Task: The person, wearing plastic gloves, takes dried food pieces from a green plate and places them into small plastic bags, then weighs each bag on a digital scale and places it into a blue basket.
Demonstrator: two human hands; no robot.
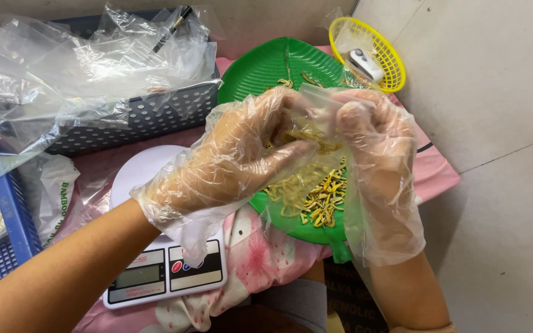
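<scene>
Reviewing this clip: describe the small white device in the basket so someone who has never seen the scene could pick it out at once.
Start at the big green leaf-shaped tray in the middle of the table, then look past its far right edge to the round yellow mesh basket by the wall. The white handheld device lies inside it, beside a clear bag. It is the only solid white thing there, with dark buttons on top.

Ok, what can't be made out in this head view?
- Scale platform: mostly hidden under the left hand; display too small to tell.
- What the right hand holds: a clear bag blurs it; only yellow strips show.
- Blue basket: cut off by the left edge.
- White device in the yellow basket: too small.
</scene>
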